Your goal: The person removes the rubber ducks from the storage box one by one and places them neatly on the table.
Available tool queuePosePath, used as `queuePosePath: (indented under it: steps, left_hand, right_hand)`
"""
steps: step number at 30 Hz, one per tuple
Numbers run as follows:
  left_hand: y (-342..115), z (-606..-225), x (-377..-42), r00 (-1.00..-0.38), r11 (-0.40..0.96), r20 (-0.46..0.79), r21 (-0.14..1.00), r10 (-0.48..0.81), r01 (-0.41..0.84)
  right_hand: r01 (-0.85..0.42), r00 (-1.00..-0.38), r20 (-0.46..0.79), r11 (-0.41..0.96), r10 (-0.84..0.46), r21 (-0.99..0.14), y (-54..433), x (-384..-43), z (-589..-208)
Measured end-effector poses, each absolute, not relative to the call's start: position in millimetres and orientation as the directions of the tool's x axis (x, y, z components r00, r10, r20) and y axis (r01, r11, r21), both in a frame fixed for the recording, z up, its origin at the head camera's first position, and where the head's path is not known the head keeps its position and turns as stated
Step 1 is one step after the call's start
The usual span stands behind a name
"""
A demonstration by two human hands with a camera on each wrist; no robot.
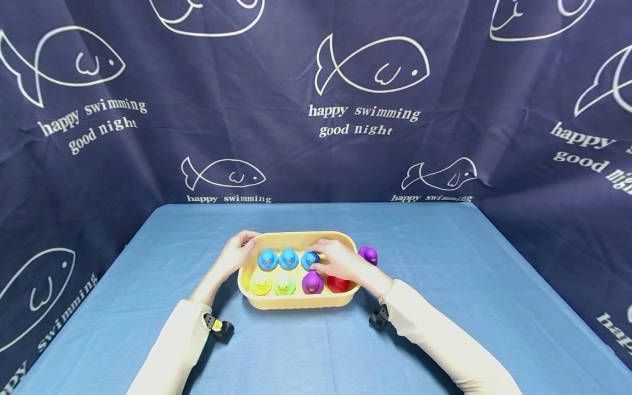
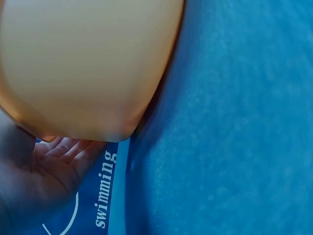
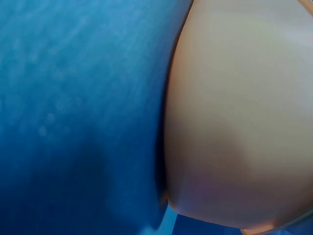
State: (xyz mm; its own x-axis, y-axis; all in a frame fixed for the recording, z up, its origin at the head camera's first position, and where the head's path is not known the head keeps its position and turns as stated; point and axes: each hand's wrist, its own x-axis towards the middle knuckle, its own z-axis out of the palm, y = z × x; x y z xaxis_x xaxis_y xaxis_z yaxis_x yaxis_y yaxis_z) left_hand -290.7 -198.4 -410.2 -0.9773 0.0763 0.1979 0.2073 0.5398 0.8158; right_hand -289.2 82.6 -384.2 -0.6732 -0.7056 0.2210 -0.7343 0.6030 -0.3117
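In the head view, a cream-yellow plastic tub (image 1: 300, 303) with toy ducks in it stands on the blue cloth. My left hand (image 1: 236, 255) holds the tub's left end; the left wrist view shows that hand (image 2: 46, 171) at the rim, fingers behind the wall. Reaching over the right side, my right hand (image 1: 342, 262) pinches a blue duck (image 1: 309, 260) inside the tub. Two more blue ducks (image 1: 288, 258) sit left of it in the back row. The front row has a yellow duck (image 1: 260, 284), a green duck (image 1: 284, 285), a purple duck (image 1: 312, 283) and a partly covered red duck (image 1: 338, 284).
Another purple duck (image 1: 368, 255) lies outside the tub, just off its right end. Blue cloth (image 1: 316, 351) covers the table. Dark blue curtains (image 1: 296, 164) with fish drawings hang behind and at both sides. The tub's outer wall (image 3: 239, 112) fills much of the right wrist view.
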Motion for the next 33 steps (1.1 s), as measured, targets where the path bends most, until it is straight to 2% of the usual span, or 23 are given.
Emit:
queuePosePath:
  steps: [20, 28, 33]
  left_hand:
    - [-201.1, -411.6, -294.4, -0.974, 0.564, 0.215, 0.796, 0.073, 0.218]
    - [-199.6, -411.9, -295.4, -0.977, 0.566, 0.199, 0.798, 0.078, 0.208]
    - [-198.9, -412.0, -293.8, -0.979, 0.55, 0.187, 0.811, 0.079, 0.199]
  right_hand:
    - [-0.717, -0.688, 0.202, 0.61, -0.697, -0.337, 80.8, -293.7, -385.9]
    - [-0.711, -0.695, 0.252, 0.592, -0.673, -0.379, 85.3, -293.5, -385.0]
    - [-0.728, -0.678, 0.276, 0.571, -0.682, -0.378, 87.3, -294.5, -383.9]
